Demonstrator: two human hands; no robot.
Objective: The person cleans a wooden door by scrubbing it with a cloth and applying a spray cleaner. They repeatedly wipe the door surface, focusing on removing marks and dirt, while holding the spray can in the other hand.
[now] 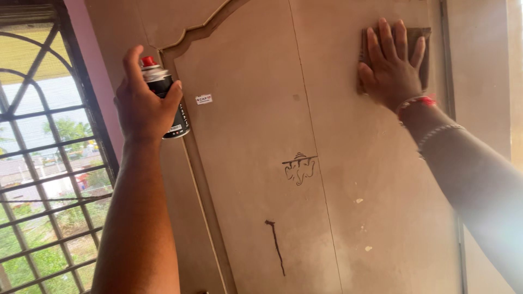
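Left hand (pixel 143 103) wrapped around black spray can (pixel 165 96) with red nozzle, held up before pale wooden door (pixel 261 190); farther up, right hand (pixel 391 64) flat, fingers spread, pressing brown sanding pad (pixel 423 49) against door's upper right.

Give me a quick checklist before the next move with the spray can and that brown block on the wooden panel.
1. Left hand wrapped firmly around the spray can: ok.
2. Forefinger over the can's red nozzle: ok, it arches above the top.
3. Which way the nozzle points: cannot tell, the finger and hand hide the opening.
4. Right hand flat on the brown block, pressing it against the wooden panel: ok.
5. Block lying flush on the panel: cannot tell, the hand covers most of it.
6. Panel surface clean: not ok, a dark streak and pale specks show low down.
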